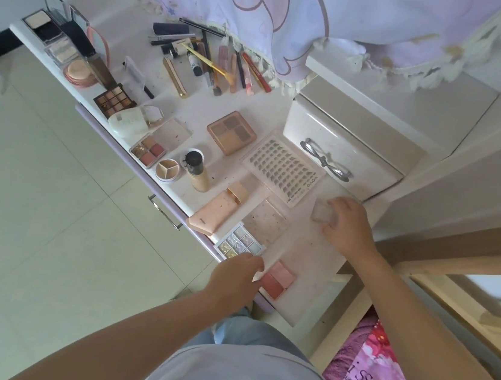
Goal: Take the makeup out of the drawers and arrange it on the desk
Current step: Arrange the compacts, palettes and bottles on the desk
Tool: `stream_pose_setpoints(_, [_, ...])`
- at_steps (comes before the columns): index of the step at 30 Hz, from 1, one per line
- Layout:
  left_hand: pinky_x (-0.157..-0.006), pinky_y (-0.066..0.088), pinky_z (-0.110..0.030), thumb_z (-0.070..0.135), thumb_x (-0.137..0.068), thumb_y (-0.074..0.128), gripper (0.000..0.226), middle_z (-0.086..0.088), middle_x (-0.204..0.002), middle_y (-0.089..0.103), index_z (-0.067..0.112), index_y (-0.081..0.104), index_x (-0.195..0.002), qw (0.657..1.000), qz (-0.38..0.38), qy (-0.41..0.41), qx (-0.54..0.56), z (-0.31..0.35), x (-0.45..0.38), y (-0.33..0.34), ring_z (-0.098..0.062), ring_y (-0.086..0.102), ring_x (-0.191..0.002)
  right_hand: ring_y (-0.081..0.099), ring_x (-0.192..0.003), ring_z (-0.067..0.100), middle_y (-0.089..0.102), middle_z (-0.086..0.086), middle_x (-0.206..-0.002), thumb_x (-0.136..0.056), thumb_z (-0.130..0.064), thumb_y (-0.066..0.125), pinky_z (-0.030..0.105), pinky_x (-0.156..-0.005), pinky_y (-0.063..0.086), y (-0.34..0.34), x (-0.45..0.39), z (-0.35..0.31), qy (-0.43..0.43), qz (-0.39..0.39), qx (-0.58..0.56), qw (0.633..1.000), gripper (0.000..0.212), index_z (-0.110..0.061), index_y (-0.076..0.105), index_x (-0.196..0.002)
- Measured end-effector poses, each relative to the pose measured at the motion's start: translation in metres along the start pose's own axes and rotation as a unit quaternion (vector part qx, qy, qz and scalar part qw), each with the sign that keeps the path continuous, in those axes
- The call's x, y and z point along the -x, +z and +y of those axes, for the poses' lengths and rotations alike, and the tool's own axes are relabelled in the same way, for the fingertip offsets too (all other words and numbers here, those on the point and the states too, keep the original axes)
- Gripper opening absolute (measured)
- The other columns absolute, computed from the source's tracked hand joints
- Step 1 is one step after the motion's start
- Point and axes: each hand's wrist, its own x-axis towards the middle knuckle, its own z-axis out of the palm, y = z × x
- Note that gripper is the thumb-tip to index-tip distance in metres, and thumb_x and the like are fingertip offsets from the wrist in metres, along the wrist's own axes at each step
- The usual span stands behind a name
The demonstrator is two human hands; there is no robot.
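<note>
Makeup covers the white desk (202,111). My left hand (237,275) pinches the near corner of a blush palette (279,278) with pink and coral pans and a raised clear lid, at the desk's front edge. My right hand (347,224) grips a small clear square case (323,214) just above the desk near the right end. Between them lie a glitter eyeshadow palette (241,242), a peach tube (220,209) and a false-lash tray (283,167).
Farther left are a foundation bottle (196,170), a contour palette (231,132), several palettes and compacts, and a row of pencils and brushes (221,60). A small drawer unit (342,150) stands at the right. A lilac cloth (296,15) hangs at the back. A desk drawer handle (164,212) faces the tiled floor.
</note>
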Motion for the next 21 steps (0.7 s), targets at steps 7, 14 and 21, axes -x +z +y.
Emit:
stream_pose_setpoints(7, [-0.085,0.04,-0.023,0.019,-0.089,0.05,0.026,0.003,-0.114,0.059,0.015,0.055,-0.114,0.998,0.048,0.008,0.049,0.002,-0.007,-0.037,-0.015,0.056,-0.099,0.052,-0.107,0.03,0.057,0.021,-0.116,-0.075,-0.004,0.065,0.026,-0.085,0.037,-0.002,-0.013,0.001,-0.03,-0.022,-0.013,0.999,0.043,0.004,0.055,-0.117])
stream_pose_setpoints(14, [-0.07,0.042,-0.011,0.011,-0.083,0.062,0.027,-0.007,-0.106,0.063,0.005,0.058,-0.109,0.975,0.051,0.013,0.216,0.02,-0.04,-0.081,-0.013,0.056,-0.084,0.055,-0.074,0.003,0.06,-0.008,-0.087,-0.072,-0.015,0.072,0.001,-0.058,0.041,-0.028,0.014,-0.022,0.041,0.036,-0.206,0.977,0.029,-0.013,0.066,-0.101])
stream_pose_setpoints(21, [-0.093,0.041,-0.023,0.009,-0.088,0.055,0.042,-0.006,-0.127,0.054,0.008,0.047,-0.129,0.962,-0.065,0.091,0.249,0.044,-0.072,-0.123,-0.014,0.055,-0.109,0.063,-0.07,0.001,0.07,-0.015,-0.073,-0.075,-0.01,0.069,0.009,-0.063,0.048,-0.072,0.035,-0.051,0.047,0.016,-0.403,0.914,0.021,-0.03,0.069,-0.074])
